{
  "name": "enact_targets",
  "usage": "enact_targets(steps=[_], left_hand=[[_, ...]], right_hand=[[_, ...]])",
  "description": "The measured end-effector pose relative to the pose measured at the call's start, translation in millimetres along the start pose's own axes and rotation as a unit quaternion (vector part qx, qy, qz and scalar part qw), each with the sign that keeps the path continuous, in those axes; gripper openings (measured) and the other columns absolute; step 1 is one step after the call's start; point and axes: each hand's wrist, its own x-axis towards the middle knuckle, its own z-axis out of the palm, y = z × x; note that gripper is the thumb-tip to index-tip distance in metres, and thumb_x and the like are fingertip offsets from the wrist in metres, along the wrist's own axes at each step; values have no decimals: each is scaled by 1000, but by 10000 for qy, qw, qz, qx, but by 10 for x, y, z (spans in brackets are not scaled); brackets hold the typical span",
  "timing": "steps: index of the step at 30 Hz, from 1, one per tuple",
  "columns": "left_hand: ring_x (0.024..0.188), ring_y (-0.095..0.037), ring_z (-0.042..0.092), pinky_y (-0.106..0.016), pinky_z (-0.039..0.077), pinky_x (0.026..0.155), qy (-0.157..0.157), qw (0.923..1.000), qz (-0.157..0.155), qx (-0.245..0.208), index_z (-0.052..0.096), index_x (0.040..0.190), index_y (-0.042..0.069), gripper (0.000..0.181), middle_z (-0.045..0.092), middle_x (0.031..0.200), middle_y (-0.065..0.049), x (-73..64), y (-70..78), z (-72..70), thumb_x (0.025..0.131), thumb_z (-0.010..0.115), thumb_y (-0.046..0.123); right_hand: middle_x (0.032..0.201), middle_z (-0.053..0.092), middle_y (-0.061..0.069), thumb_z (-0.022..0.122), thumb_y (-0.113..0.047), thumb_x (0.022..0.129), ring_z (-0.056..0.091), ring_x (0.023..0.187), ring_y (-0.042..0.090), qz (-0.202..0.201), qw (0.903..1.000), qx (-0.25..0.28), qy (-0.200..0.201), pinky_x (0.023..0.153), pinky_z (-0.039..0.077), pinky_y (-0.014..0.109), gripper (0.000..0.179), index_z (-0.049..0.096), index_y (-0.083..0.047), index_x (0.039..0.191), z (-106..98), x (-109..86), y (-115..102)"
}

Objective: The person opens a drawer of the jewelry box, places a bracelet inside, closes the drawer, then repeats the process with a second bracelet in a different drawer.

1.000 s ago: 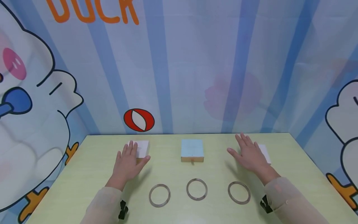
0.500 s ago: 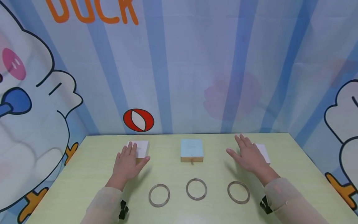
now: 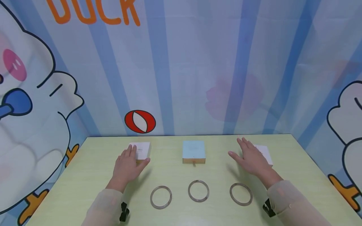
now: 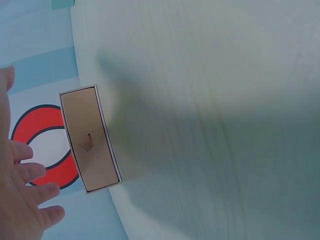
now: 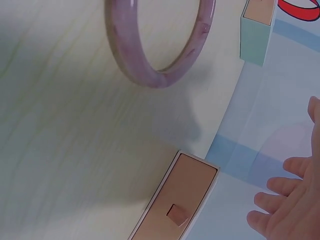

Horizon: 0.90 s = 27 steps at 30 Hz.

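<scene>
My left hand (image 3: 127,166), fingers extended and thumb spread, hovers before a white box (image 3: 143,150) at the table's back left, covering part of it in the head view. In the left wrist view that box (image 4: 90,115) shows a tan drawer front with a small tab, apart from the fingers. Over on the right, my right hand (image 3: 251,158) holds nothing, its fingers extended. It partly hides another white box (image 3: 265,153). Between the hands stands a light blue box (image 3: 194,149). Nearer me lie a left bangle (image 3: 160,207), a middle bangle (image 3: 198,200) and a right bangle (image 3: 242,204).
The pale wooden table (image 3: 175,175) ends at a striped blue cloth backdrop (image 3: 186,69) with cartoon prints. The backdrop also rises along the left and right sides. A black strap (image 3: 124,212) hangs at the left cuff.
Both hands have shifted slightly, their fingertips a little lower in the head view. More of both white boxes shows now. Bangles and boxes stay in place.
</scene>
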Motion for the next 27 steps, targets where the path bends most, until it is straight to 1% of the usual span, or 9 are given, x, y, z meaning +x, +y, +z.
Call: enact_targets(steps=[7, 12, 20, 27], left_hand=[[133, -47, 30, -61, 30, 108, 3, 10000, -51, 1, 22, 146, -7, 88, 23, 151, -30, 0, -13, -3, 89, 51, 54], [133, -47, 30, -61, 31, 107, -58, 9998, -175, 21, 22, 146, -7, 89, 23, 151, -30, 3, -16, -1, 89, 52, 55], [133, -48, 31, -60, 34, 105, -66, 9997, -236, -8, 23, 145, -8, 89, 25, 149, -31, 9, -42, 6, 89, 52, 53], [131, -48, 33, -61, 36, 104, -40, 9997, -243, -25, 24, 145, -9, 88, 27, 148, -31, 9, -59, 19, 89, 53, 52]], right_hand=[[153, 18, 28, 37, -65, 92, 23, 136, 50, 65, 10000, 51, -38, 105, 27, 65, 88, 20, -1, 150, 0, -24, -27], [152, 21, 28, 38, -65, 92, 26, 134, 51, 49, 9999, 78, -54, 103, 30, 66, 87, 24, -1, 149, 3, -35, -50], [150, 26, 29, 42, -60, 92, 29, 134, 49, -67, 9999, 118, 22, 104, 31, 64, 82, 29, 0, 146, -5, -64, -112], [150, 27, 28, 43, -60, 92, 28, 135, 48, -56, 9997, 241, -1, 106, 29, 63, 82, 29, 1, 146, 21, -73, -138]])
